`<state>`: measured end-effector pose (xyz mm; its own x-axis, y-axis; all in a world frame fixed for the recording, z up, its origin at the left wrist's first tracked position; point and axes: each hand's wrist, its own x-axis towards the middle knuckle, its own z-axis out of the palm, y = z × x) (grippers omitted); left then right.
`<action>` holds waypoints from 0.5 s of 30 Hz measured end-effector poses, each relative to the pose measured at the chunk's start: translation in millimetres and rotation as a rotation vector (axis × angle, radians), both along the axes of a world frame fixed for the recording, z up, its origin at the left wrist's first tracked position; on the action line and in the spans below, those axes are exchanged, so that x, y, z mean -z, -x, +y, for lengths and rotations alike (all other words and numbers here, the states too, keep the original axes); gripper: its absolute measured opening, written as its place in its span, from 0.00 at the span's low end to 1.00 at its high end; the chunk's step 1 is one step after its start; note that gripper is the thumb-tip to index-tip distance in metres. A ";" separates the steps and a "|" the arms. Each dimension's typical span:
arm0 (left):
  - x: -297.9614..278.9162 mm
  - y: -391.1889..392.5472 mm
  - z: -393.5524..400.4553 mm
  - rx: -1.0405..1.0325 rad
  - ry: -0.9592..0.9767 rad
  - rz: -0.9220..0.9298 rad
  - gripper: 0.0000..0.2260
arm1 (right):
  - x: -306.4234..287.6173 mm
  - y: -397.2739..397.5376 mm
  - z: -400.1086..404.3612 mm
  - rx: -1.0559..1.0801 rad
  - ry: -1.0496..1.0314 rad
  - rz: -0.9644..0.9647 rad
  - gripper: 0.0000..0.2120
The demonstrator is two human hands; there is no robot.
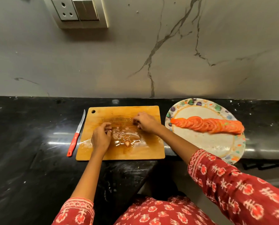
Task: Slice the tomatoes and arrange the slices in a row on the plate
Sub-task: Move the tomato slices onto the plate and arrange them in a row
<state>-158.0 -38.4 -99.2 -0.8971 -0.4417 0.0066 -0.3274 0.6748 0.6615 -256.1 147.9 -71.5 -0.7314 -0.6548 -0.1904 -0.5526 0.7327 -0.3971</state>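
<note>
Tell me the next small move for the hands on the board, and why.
Probably gather the leftover tomato scrap and seeds off the wet cutting board. The slices already lie in a row on the plate, the knife is set aside, and both hands rest on the board.

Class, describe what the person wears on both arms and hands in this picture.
Both arms wear red fabric sleeves printed with white and orange motifs, with patterned white bands at the cuffs. The left hand and right hand are bare: no gloves, and no rings or bracelets visible.
</note>
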 end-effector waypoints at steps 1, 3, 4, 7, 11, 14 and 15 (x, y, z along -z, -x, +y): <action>-1.0 -1.5 -1.8 0.024 -0.011 -0.004 0.12 | -0.8 -0.6 -4.0 0.017 -0.011 -0.014 0.12; -2.4 -2.2 -2.4 0.068 -0.033 -0.004 0.12 | -4.6 1.0 -6.7 0.041 -0.029 -0.070 0.10; -2.4 -3.2 -3.4 0.084 -0.039 -0.002 0.11 | -6.0 1.9 -8.0 0.048 -0.042 -0.090 0.09; 0.1 -5.1 -5.4 0.103 -0.045 0.012 0.11 | -7.5 0.7 -8.0 0.075 -0.067 -0.111 0.08; 0.6 -1.1 -4.0 0.124 -0.050 0.050 0.11 | -7.5 -3.6 -1.8 0.154 -0.148 -0.096 0.04; 0.4 3.4 7.8 0.165 -0.057 0.081 0.12 | -14.7 -4.0 20.8 0.209 -0.189 -0.032 0.03; 0.4 5.3 13.3 0.181 -0.060 0.092 0.12 | -17.8 -2.3 32.0 0.235 -0.188 -0.015 0.03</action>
<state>-163.3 -25.0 -99.5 -0.9587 -0.2754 0.0705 -0.1409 0.6759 0.7234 -253.9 180.0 -53.7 -0.8549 -0.4201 -0.3046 -0.3541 0.9014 -0.2493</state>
